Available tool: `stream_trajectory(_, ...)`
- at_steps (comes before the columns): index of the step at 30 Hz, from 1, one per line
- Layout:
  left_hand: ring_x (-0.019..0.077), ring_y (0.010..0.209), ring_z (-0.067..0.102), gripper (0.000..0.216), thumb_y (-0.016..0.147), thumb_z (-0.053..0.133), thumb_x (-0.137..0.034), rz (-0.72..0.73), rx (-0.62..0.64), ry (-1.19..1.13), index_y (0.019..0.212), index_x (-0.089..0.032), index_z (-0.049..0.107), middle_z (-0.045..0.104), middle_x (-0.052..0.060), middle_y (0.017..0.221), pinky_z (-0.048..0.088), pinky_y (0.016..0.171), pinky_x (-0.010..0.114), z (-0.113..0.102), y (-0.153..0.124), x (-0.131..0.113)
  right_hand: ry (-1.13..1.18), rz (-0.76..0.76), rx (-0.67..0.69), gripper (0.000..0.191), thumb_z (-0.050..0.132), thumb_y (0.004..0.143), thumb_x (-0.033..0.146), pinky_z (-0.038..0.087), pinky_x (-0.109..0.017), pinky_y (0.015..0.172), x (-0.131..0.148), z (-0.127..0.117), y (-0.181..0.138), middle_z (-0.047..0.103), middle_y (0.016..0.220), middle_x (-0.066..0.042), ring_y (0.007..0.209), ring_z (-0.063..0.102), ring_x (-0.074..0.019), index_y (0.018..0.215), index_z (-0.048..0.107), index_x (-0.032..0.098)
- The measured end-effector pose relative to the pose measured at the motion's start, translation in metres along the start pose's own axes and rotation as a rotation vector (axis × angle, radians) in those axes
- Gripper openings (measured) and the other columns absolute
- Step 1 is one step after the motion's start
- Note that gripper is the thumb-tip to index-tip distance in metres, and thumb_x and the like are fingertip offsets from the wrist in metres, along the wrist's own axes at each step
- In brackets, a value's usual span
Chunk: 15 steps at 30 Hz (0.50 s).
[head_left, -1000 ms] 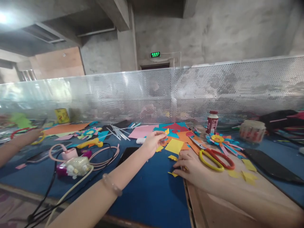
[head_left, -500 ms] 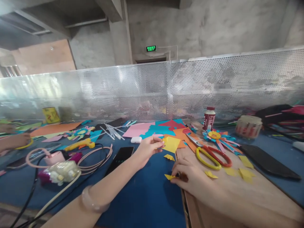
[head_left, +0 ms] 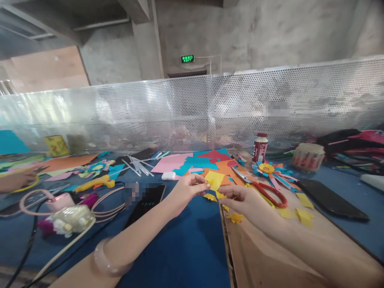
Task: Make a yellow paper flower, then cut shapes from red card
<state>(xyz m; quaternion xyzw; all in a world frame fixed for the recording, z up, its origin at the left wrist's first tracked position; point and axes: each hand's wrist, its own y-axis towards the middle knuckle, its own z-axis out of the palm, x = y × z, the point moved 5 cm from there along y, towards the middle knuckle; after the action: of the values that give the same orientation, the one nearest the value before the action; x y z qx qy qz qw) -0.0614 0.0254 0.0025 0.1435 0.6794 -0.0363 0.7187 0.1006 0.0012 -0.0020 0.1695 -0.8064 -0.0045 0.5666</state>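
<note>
Two hands are now meeting above the edge of the blue surface (head_left: 192,248): the right hand (head_left: 244,199) is coming up off the plywood board (head_left: 255,256), where it was pressing a scrap, so the work is shifting to the small yellow paper piece (head_left: 208,185) pinched in the left hand's (head_left: 186,193) grip. Whether the right grip is holding anything, I cannot tell. Scissors (head_left: 265,191), loose yellow scraps (head_left: 235,218) and a phone (head_left: 148,199) are lying close, crowding both wrists
</note>
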Motion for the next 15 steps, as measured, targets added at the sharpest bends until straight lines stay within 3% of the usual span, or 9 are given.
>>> stream_trajectory(4, 0.0116, 0.071, 0.054, 0.019, 0.062, 0.070, -0.022, 0.021, -0.031, 0.027, 0.074, -0.015, 0.056, 0.058, 0.001, 0.075, 0.043, 0.070, 0.028, 0.001, -0.001, -0.003, 0.062, 0.078, -0.062, 0.020, 0.065, 0.066, 0.036, 0.045, -0.032, 0.065, -0.004, -0.007, 0.002, 0.066, 0.079, -0.006, 0.071, 0.059, -0.0182, 0.078, 0.064, 0.019)
stream_trajectory(8, 0.0117, 0.070, 0.055, 0.020, 0.062, 0.070, -0.021, 0.048, -0.047, 0.075, 0.076, -0.015, 0.056, 0.059, 0.001, 0.074, 0.043, 0.070, 0.028, 0.003, -0.004, -0.008, 0.137, 0.009, -0.075, 0.020, 0.066, 0.064, 0.034, 0.045, -0.030, 0.063, -0.001, -0.006, 0.002, 0.064, 0.074, -0.004, 0.067, 0.058, -0.0161, 0.075, 0.058, 0.019)
stream_trajectory(15, 0.0143, 0.074, 0.058, 0.023, 0.062, 0.069, -0.019, 0.074, -0.060, 0.151, 0.081, -0.016, 0.057, 0.062, 0.003, 0.079, 0.044, 0.072, 0.029, 0.008, -0.007, -0.012, 0.077, -0.086, -0.160, 0.031, 0.065, 0.067, 0.034, 0.042, -0.026, 0.058, 0.011, -0.008, -0.003, 0.058, 0.066, 0.002, 0.060, 0.054, -0.0128, 0.090, 0.048, 0.020)
